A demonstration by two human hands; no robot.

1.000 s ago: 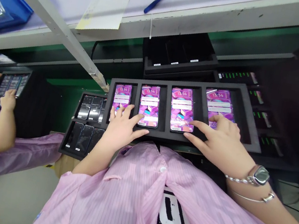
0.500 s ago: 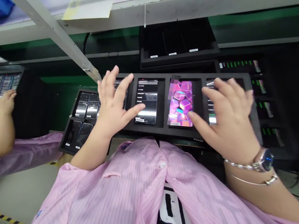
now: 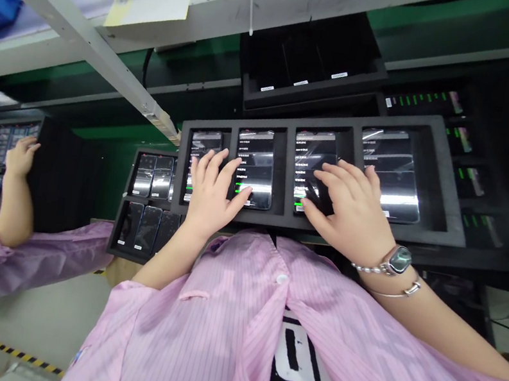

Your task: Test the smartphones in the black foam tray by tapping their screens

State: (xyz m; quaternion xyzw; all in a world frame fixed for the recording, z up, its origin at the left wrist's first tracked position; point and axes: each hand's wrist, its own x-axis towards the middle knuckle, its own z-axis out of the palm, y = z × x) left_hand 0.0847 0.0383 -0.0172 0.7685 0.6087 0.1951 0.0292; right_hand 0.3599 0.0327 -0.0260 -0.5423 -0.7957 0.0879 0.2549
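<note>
A black foam tray [image 3: 441, 212] in front of me holds several phones in a row, their screens showing dark menu lists. My left hand [image 3: 212, 193] lies open with spread fingers across the two left phones [image 3: 257, 158], its thumb on the second one's lower edge. My right hand [image 3: 354, 204] is open too, with a watch and bracelets at the wrist. Its fingers rest on the third phone [image 3: 309, 157], beside the fourth phone [image 3: 392, 168]. Neither hand holds anything.
More black trays of dark phones [image 3: 150, 199] stand to the left, and an empty black tray [image 3: 312, 77] sits behind. A white shelf [image 3: 90, 33] with a paper note runs overhead. At far left another person's hands [image 3: 21, 155] touch phones in their own tray.
The screens went from pink lock screens to dark menu lists. Both my hands lifted off the phones, then came back down onto them; my right hand shifted left onto the third phone.
</note>
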